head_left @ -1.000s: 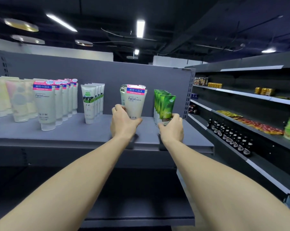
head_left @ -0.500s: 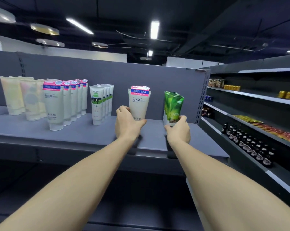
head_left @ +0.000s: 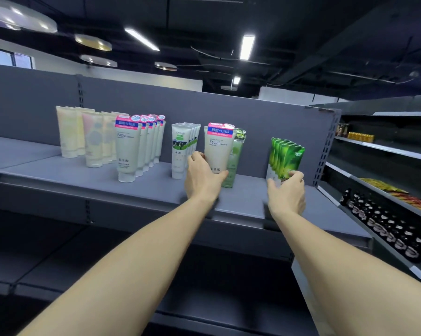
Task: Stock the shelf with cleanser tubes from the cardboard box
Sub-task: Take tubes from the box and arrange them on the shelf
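Two hands up at the grey shelf (head_left: 66, 175)! Left hand (head_left: 201, 179) wraps around the base of a cream Facial cleanser tube (head_left: 218, 147), standing cap-down beside a pale green tube (head_left: 236, 158). Right hand (head_left: 287, 194), fingers loosely curled, touches the foot of the bright green tube row (head_left: 285, 157) near the shelf's right end.

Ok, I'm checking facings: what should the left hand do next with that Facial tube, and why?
Probably shift the Facial tube left to its matching row: the left hand holds it by the base, in front of a pale green tube.
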### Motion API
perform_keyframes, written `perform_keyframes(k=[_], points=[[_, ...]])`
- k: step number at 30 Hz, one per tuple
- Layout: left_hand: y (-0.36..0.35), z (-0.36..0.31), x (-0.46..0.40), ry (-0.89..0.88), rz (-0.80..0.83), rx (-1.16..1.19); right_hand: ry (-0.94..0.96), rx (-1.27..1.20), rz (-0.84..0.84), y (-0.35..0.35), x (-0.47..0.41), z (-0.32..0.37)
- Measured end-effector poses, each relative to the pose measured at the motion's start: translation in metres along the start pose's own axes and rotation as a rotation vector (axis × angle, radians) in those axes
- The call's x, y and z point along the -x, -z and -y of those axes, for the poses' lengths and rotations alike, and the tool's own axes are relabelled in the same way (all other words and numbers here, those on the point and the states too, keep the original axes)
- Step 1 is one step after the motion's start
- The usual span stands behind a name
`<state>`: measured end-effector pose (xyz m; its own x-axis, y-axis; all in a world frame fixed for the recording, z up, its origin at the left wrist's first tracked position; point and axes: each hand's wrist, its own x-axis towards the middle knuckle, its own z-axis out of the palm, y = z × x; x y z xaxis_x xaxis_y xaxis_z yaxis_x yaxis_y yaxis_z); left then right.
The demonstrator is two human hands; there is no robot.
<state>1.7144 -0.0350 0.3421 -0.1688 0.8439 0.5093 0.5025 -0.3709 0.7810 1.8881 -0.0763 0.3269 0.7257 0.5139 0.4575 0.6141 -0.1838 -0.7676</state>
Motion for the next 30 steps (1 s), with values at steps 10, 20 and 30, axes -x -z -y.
perform_keyframes(k=[10, 20, 30], points=[[0.089, 0.06, -0.024, 0.038, -0.085, -0.018, 0.103, -0.037, 0.163, -0.062, 0.074, 0.068], [0.159, 0.13, -0.041, 0.079, -0.148, -0.035, 0.15, -0.04, 0.214, -0.122, 0.141, 0.133], [0.168, 0.147, -0.056, 0.071, -0.136, -0.024, 0.157, 0.01, 0.192, -0.138, 0.161, 0.15]])
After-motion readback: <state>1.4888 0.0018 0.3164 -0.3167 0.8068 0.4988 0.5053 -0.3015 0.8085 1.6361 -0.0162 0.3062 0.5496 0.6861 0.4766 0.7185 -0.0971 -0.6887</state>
